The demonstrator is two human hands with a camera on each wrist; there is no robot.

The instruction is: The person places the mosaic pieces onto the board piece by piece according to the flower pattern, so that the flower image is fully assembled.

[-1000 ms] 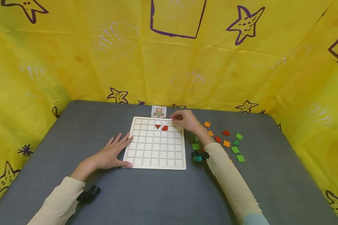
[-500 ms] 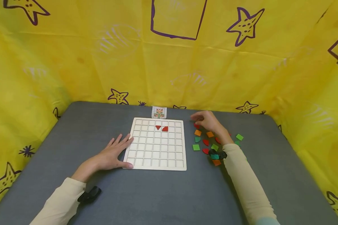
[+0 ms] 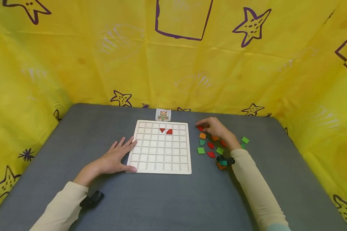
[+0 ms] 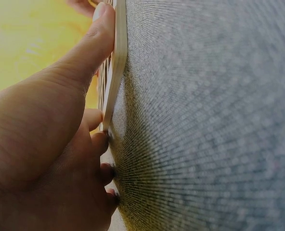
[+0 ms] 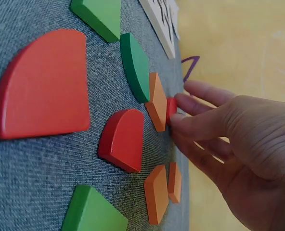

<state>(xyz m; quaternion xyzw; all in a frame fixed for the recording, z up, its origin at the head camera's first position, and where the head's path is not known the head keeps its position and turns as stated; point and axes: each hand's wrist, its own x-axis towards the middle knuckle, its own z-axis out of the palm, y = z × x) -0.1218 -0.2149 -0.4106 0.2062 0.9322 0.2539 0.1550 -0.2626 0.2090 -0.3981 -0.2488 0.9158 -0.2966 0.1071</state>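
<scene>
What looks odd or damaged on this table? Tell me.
Nothing stands out. The white grid board shows no visible damage, its red triangle and red quarter-round lie on the grid, and the loose pieces beside it look merely spread out.

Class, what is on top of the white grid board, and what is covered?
A red triangle and a red quarter-circle lie in neighbouring squares of the white grid board. The left hand touches its left edge; the spots beneath cannot be seen.

Left hand (image 3: 112, 160) on gridded board (image 3: 160, 150), right hand (image 3: 217, 127) touching red piece (image 3: 200, 128)
</scene>
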